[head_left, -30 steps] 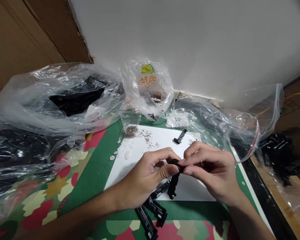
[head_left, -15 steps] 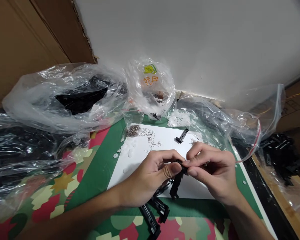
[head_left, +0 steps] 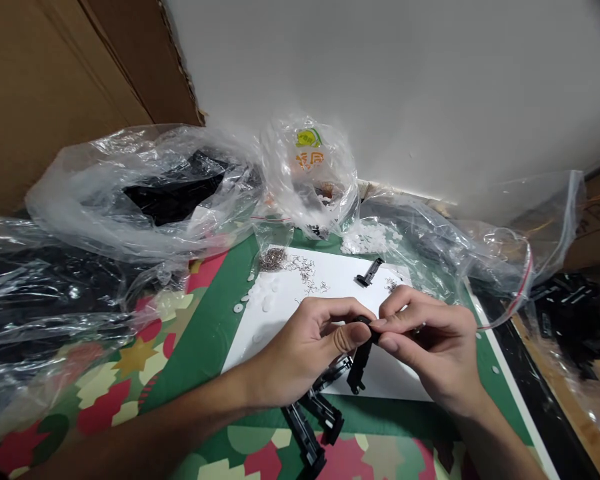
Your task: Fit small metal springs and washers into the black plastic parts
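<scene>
Between my two hands is a narrow black plastic part, its lower end hanging down over a white sheet. My left hand pinches its upper end with thumb and forefinger. At that same end, the thumb and fingertips of my right hand are pressed together on the part; whether a small piece is between them is hidden. Several similar black plastic parts lie below my left hand. Another black part lies on the sheet beyond my hands.
Small metal springs are scattered on the sheet beside a bag of springs. White plastic discs lie at left, more white pieces behind. Clear bags line the back and left. Black parts sit at far right.
The whole view has shifted slightly, so things appear a little farther right. My hands keep the same hold on the black plastic part, which has barely tilted.
</scene>
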{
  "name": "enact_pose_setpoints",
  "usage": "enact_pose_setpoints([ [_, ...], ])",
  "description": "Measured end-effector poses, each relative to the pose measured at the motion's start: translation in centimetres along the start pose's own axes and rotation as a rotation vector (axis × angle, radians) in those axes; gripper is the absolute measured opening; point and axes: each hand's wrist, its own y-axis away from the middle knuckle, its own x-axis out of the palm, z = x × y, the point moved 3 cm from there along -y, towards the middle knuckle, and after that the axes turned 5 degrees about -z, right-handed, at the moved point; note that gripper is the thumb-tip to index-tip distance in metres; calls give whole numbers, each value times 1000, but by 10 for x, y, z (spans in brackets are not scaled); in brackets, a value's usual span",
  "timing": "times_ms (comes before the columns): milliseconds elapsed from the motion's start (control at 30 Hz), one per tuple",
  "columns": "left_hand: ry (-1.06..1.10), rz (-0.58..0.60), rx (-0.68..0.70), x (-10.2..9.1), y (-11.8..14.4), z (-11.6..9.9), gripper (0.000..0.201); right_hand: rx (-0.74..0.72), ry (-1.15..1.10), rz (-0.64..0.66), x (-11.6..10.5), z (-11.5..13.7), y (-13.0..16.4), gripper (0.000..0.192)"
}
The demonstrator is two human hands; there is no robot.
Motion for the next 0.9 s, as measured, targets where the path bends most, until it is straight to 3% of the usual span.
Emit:
enact_pose_setpoints([
  [367, -89, -81, 18, -1, 4, -3, 33, 15, 47, 9, 0, 2, -2, 13],
  [567, -47, -36, -49, -3, 0, 1, 44, 80, -13, 67, -2, -2, -3, 4],
  [667, 43, -26, -81, -4, -4, 2, 47, 110, -52, 86, -1, -5, -1, 20],
  [800, 84, -110, 16, -7, -8, -4, 30, 144, 9, -12, 1, -8, 8, 39],
  [900, 74, -155, 57, -8, -7, -8, 19, 38, 188, -65, 5, -7, 11, 47],
])
